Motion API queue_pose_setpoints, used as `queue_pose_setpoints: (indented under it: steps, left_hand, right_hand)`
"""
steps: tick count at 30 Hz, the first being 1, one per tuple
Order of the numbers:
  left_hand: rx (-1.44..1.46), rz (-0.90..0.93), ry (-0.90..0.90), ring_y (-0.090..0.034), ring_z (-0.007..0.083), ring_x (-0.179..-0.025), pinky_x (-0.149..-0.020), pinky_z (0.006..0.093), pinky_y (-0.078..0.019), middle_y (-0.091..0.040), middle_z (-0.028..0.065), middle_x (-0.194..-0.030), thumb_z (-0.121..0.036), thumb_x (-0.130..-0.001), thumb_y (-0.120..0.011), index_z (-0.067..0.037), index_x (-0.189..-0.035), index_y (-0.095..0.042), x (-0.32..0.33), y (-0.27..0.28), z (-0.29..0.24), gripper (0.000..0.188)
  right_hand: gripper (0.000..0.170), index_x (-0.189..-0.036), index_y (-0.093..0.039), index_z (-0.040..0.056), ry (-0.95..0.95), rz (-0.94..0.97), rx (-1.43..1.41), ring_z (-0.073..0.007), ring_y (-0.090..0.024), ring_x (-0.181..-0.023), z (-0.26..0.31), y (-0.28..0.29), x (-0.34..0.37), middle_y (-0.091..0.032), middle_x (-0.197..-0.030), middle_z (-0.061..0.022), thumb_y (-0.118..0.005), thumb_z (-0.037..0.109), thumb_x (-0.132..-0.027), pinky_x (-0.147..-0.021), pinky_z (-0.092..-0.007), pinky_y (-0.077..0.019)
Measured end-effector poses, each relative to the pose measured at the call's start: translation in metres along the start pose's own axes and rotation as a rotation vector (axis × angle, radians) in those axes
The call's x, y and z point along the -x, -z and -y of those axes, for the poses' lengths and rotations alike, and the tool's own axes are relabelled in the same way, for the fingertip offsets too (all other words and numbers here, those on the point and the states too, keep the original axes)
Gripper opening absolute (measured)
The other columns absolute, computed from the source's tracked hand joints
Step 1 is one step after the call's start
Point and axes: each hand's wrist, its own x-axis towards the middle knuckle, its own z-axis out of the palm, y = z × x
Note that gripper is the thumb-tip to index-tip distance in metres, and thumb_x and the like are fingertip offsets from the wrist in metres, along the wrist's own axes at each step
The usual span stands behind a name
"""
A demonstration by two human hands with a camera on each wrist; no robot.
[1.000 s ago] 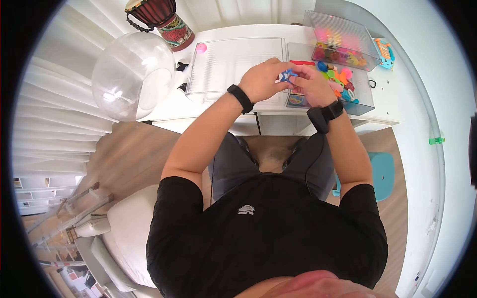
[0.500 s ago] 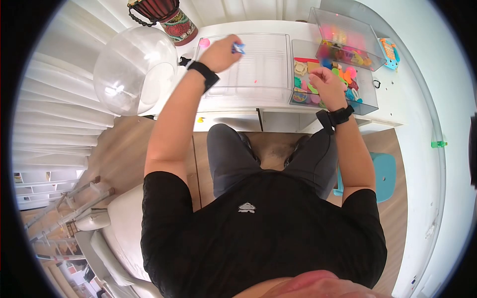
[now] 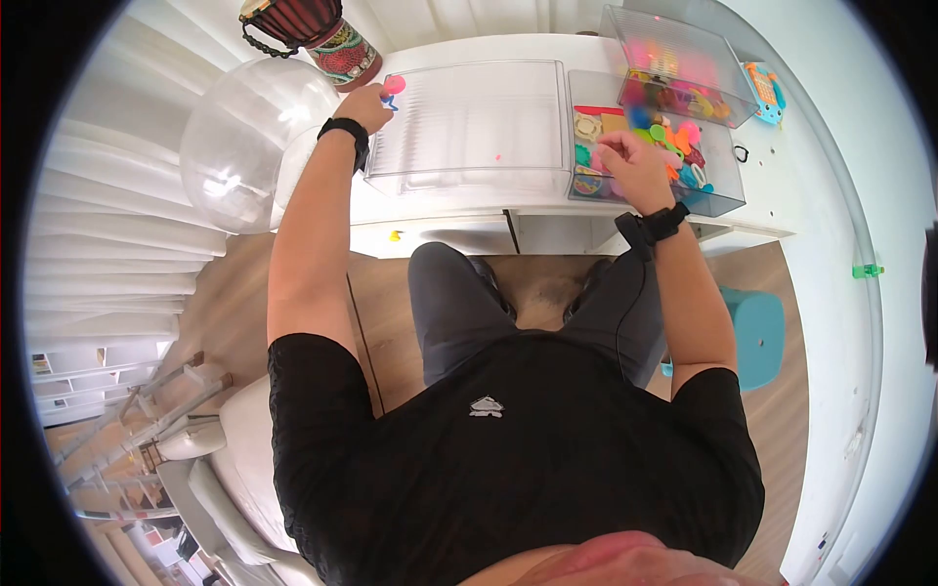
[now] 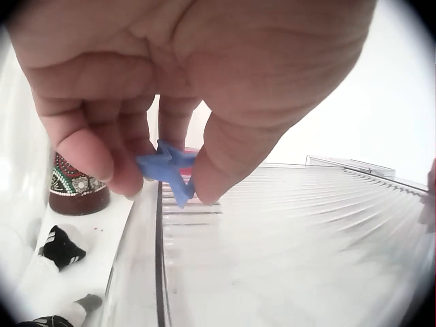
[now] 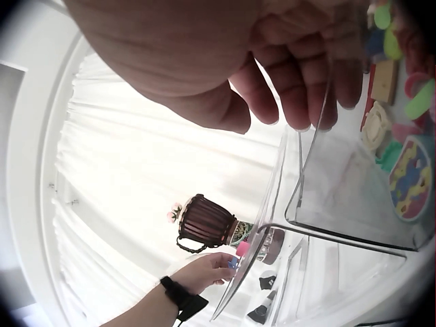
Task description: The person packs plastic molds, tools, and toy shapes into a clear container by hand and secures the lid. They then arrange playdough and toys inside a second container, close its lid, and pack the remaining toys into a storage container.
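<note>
My left hand (image 3: pixel 367 107) pinches a small blue star-shaped piece (image 4: pixel 167 167) between thumb and fingers. It hangs over the back left corner of a clear ribbed tray (image 3: pixel 469 117), right beside a pink round piece (image 3: pixel 395 85). Over a clear bin (image 3: pixel 718 200) of colourful toy pieces (image 3: pixel 674 142), my right hand (image 3: pixel 635 168) hovers with loosely bent fingers and nothing between them. In the right wrist view a cream moulded piece (image 5: pixel 375 126) and a patterned round-ended piece (image 5: pixel 411 180) lie in that bin.
A second clear bin (image 3: pixel 684 59) of toys stands behind the first, with a toy phone (image 3: pixel 765 93) to its right. Left of the tray are a big clear sphere (image 3: pixel 249 146) and a drum (image 3: pixel 342 54). A blue stool (image 3: pixel 757 337) stands at the right.
The two hands were together at the star-shaped piece. My left hand has since carried it leftward to the tray's far corner, while my right hand has stayed over the toy bin.
</note>
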Motion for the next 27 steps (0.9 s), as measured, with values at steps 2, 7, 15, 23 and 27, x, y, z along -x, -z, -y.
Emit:
queue_pose_setpoints:
  steps: [2, 7, 15, 23, 27]
  left_hand:
    - [0.01, -0.021, 0.018, -0.068, 0.0367, -0.116, -0.101, 0.0435, -0.0531, -0.073, 0.0209, -0.121, -0.022, -0.084, -0.076, -0.002, -0.126, -0.065, 0.003, 0.0, -0.004, 0.048]
    - [0.049, -0.01, 0.072, -0.068, 0.0377, -0.119, -0.102, 0.0441, -0.0529, -0.07, 0.0216, -0.128, -0.025, -0.084, -0.077, -0.001, -0.132, -0.059, 0.006, 0.009, -0.015, 0.056]
    - [0.106, 0.036, 0.066, -0.069, 0.0331, -0.117, -0.102, 0.0417, -0.0526, -0.073, 0.0182, -0.122, -0.034, -0.085, -0.081, -0.003, -0.131, -0.063, 0.011, 0.01, -0.015, 0.059]
    - [0.145, -0.125, 0.06, -0.072, 0.0313, -0.108, -0.096, 0.0408, -0.0549, -0.075, 0.0155, -0.114, -0.04, -0.089, -0.078, -0.003, -0.129, -0.067, 0.031, 0.018, -0.023, 0.056]
    - [0.332, -0.282, -0.07, -0.072, 0.027, -0.099, -0.089, 0.0385, -0.0555, -0.076, 0.0135, -0.107, -0.036, -0.092, -0.077, -0.002, -0.122, -0.071, 0.062, 0.016, -0.05, 0.046]
  right_hand:
    - [0.021, -0.109, -0.07, -0.0018, -0.01, -0.003, 0.004, -0.0099, -0.068, -0.079, 0.003, 0.0, 0.0, -0.074, -0.09, -0.0049, -0.071, 0.016, -0.098, -0.074, -0.0259, -0.0555]
    - [0.022, -0.109, -0.07, -0.0018, -0.004, -0.01, 0.024, -0.0102, -0.069, -0.08, -0.003, -0.002, -0.003, -0.074, -0.09, -0.0051, -0.071, 0.017, -0.098, -0.075, -0.0261, -0.0555]
    - [0.022, -0.109, -0.07, -0.0014, -0.047, -0.025, 0.036, -0.0104, -0.069, -0.078, 0.002, -0.001, -0.004, -0.074, -0.09, -0.0045, -0.071, 0.018, -0.098, -0.075, -0.0262, -0.0558]
    - [0.024, -0.114, -0.069, -0.0008, -0.167, -0.025, -0.206, -0.0116, -0.069, -0.085, -0.002, 0.011, -0.013, -0.072, -0.098, -0.0053, -0.07, 0.018, -0.099, -0.076, -0.0269, -0.058]
    - [0.023, -0.114, -0.068, 0.0021, -0.317, 0.018, -0.205, -0.0114, -0.068, -0.089, 0.01, 0.031, -0.034, -0.069, -0.099, -0.0026, -0.069, 0.021, -0.101, -0.079, -0.0278, -0.0587]
